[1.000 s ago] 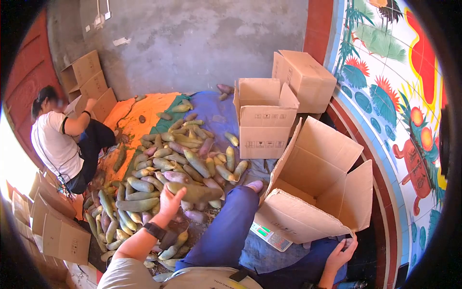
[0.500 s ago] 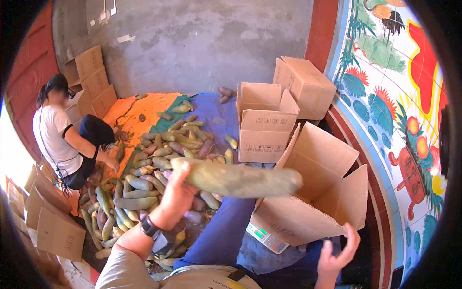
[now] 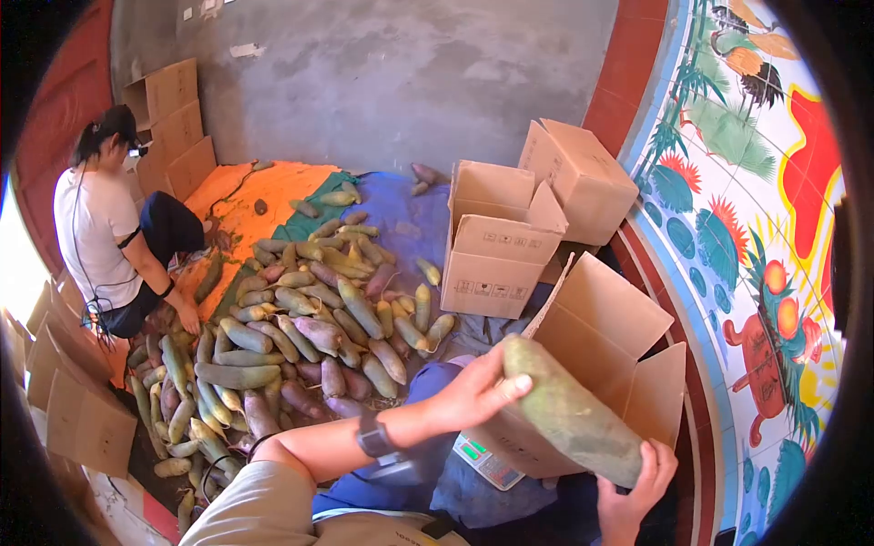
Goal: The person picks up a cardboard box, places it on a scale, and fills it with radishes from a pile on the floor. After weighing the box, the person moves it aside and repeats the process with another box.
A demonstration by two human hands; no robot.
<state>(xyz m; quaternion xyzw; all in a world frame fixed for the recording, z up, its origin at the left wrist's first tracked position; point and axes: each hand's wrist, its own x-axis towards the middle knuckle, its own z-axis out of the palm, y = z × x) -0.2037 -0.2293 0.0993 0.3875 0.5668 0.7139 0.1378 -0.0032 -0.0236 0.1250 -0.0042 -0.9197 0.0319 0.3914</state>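
A large, long green radish (image 3: 574, 409) is held slantwise between both my hands. My left hand (image 3: 482, 387) is closed around its upper end, the thumb lying along its side. At the lower end, my right hand (image 3: 637, 491) grips it with thumb and fingers. Directly behind the radish, an open cardboard box (image 3: 596, 314) stands with its flaps up; the radish hides part of its front. A digital scale (image 3: 492, 464) with a lit green display shows at the foot of this box.
A heap of green and purplish radishes (image 3: 300, 328) covers the sheets to the left. Another open box (image 3: 496, 264) and a closed box (image 3: 583, 182) stand behind. A co-worker (image 3: 118, 218) sits at far left near more boxes (image 3: 91, 419). A tiled wall (image 3: 710, 200) bounds the right.
My left hand has carried the radish right and down to the front of the box. My right hand, empty before, now holds its other end.
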